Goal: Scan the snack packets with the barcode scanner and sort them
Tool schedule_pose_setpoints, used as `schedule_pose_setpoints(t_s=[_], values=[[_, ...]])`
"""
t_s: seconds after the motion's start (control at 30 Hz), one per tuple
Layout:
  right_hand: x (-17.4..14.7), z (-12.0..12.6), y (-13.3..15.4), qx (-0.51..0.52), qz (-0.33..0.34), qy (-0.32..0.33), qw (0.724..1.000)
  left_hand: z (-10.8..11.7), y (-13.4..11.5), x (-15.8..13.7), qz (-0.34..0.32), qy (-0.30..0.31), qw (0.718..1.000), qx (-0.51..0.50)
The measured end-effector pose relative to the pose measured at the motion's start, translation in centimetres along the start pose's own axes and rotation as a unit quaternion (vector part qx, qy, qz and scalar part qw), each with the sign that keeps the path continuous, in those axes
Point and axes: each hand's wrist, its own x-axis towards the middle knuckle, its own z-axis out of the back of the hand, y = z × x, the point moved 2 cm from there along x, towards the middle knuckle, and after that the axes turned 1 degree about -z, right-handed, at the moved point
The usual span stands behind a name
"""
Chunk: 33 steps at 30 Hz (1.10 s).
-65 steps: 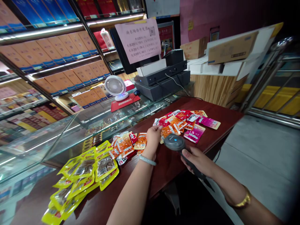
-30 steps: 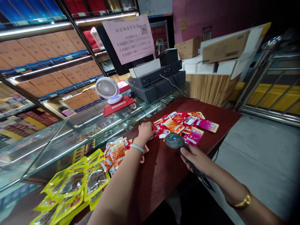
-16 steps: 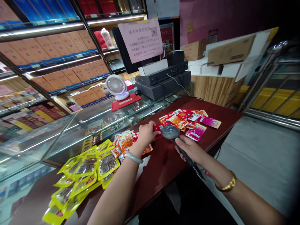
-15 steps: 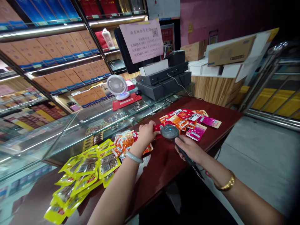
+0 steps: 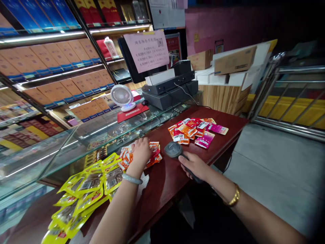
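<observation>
Handheld scanner [image 5: 173, 149] sits over the desk [image 5: 164, 184] in your right hand [image 5: 195, 165], whose fingers are wrapped round its handle. Take the scanner's head as the clock's centre. At nine o'clock, your left hand [image 5: 141, 151] lies on a heap of orange and red packets [image 5: 154, 156], fingers bent; you cannot tell from this view whether they pinch one. At one o'clock lies a second pile, the mixed packets [image 5: 188, 130], with the magenta packets [image 5: 205, 139] on its right edge. At eight o'clock, you have the yellow packets [image 5: 90, 183] overlapping one another. At ten o'clock, a white fan [image 5: 122, 96] stands on a red sheet [image 5: 133, 113].
</observation>
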Motion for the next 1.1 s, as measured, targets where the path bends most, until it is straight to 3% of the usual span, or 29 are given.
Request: schedule_pose_setpoints(t_s=[0.13,0.27,0.4,0.57,0.73,1.1], values=[[-1.2,2.1,-1.0,0.014,-0.019,-0.049,0.999,-1.2,-5.0,2.5,-0.018,0.009,0.995,-0.094],[-2.0,4.1,-2.0,0.023,-0.038,-0.083,0.996,-3.2,-10.6,5.4,0.032,0.044,0.990,-0.133],[-2.4,5.7,-2.2,0.038,-0.036,-0.110,0.993,-4.5,-13.0,6.8,0.065,0.070,0.986,-0.136],[-1.8,7.0,-1.4,0.033,-0.038,-0.138,0.989,-4.3,-11.8,6.9,0.078,0.121,0.974,-0.173],[0.0,7.1,0.4,0.036,-0.025,-0.115,0.992,-3.3,-9.2,5.5,0.071,0.107,0.965,-0.229],[3.5,3.8,2.6,0.103,-0.027,-0.019,0.994,-1.6,-5.4,-0.1,0.077,0.074,0.960,-0.258]])
